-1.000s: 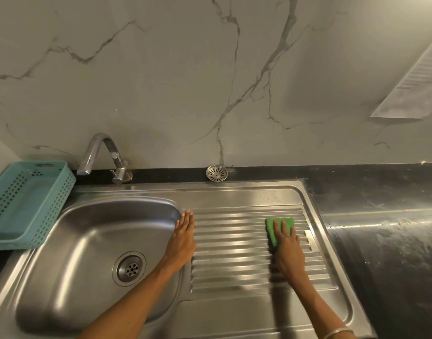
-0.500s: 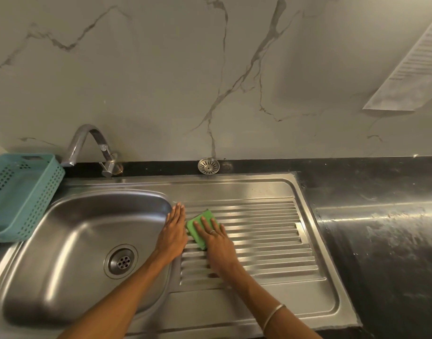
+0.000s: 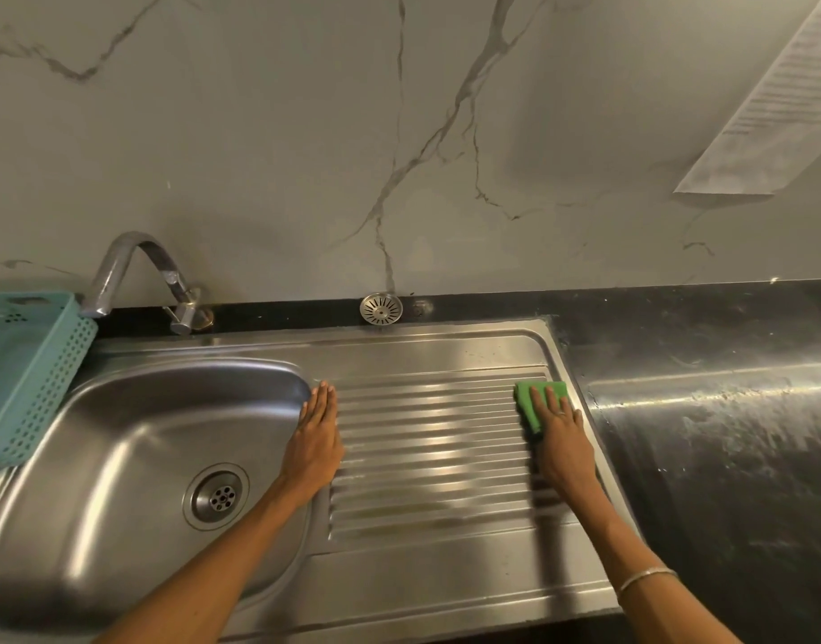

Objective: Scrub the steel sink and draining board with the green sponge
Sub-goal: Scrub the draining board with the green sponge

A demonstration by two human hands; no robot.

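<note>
Right hand (image 3: 559,439) presses flat on the sponge (image 3: 538,402) at the board's (image 3: 436,434) far-right edge; left hand (image 3: 316,439) rests flat, empty. Overshooting could push grime onto the table (image 3: 724,434) beyond.

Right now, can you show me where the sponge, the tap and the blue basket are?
sponge (image 3: 528,402): head view, on its green top left of the fingers.
tap (image 3: 120,258): head view, on the curved spout.
basket (image 3: 36,388): head view, on its holed side wall.

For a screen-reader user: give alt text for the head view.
The right hand presses a green sponge on the draining board's far right corner; the left hand rests flat beside the sink.
</note>
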